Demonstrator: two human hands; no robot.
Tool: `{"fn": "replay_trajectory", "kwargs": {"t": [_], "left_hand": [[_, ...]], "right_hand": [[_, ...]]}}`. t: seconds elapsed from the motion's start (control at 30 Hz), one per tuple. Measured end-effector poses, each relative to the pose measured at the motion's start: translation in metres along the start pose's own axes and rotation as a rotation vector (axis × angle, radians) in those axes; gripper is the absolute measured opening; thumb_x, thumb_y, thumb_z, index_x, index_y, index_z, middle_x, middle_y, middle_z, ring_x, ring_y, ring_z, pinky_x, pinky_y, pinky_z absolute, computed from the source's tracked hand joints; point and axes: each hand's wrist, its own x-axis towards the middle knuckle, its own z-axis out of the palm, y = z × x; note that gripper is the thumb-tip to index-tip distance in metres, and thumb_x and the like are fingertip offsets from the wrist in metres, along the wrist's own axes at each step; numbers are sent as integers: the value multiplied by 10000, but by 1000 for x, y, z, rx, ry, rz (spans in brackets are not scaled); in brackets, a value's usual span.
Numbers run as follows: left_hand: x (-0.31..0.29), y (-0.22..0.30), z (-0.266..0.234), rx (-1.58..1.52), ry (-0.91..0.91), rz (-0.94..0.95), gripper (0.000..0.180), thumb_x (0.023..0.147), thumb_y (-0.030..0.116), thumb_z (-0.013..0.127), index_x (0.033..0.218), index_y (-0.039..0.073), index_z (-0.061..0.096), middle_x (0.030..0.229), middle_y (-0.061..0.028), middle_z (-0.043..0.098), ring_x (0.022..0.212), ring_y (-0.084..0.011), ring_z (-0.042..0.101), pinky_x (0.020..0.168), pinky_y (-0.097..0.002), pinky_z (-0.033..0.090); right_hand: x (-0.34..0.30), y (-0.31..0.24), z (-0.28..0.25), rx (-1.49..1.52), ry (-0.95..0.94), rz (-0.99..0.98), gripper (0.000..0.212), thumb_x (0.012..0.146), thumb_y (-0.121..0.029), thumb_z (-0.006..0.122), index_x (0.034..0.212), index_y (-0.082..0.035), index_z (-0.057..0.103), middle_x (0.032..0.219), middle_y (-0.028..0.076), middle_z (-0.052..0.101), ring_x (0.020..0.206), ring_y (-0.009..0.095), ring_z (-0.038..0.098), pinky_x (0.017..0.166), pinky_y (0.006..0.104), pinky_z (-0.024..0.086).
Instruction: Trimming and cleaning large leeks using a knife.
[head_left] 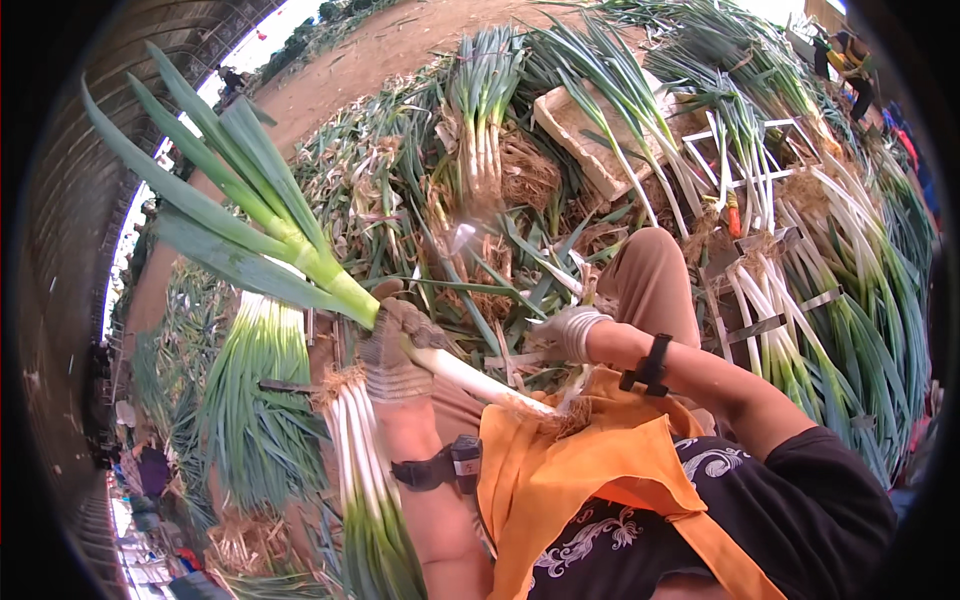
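My left hand (400, 352), in a soiled grey knit glove, is closed around the stalk of a leek (343, 288). Its broad green leaves fan out to the upper left. From the other side of my fist the white shank slants down to the right, its root end lying against my orange apron (585, 470). My right hand (568, 334), also gloved, is off the leek, beside my bent knee (652, 275). Its fingers look curled, and whatever they may hold is unclear among the leaf scraps there.
Trimmed leeks (258, 390) lie in a heap at left, with more white-stalked leeks (365, 450) beside my left forearm. Leeks (850, 290) fill a metal rack at right. Ahead are a foam box (590, 140), a standing bundle (485, 110) and leaf litter. Another person (853, 65) is at far right.
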Motion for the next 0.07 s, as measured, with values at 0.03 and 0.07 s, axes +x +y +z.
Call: {"fn": "replay_trajectory", "kwargs": {"t": [0.03, 0.07], "left_hand": [[5, -3, -2, -10, 26, -32, 290, 836, 182, 624, 1085, 81, 516, 610, 4, 475, 475, -112, 458, 426, -294, 397], [8, -3, -5, -11, 58, -58, 283, 839, 180, 620, 1087, 92, 516, 614, 2, 478, 477, -112, 460, 428, -298, 401]], "right_hand": [[-15, -12, -15, 249, -28, -156, 291, 799, -175, 634, 1062, -53, 609, 921, 137, 658, 815, 266, 639, 708, 367, 505], [-16, -12, -16, 249, -26, -157, 291, 799, -175, 634, 1062, -53, 609, 921, 137, 658, 815, 266, 639, 708, 367, 505]]}}
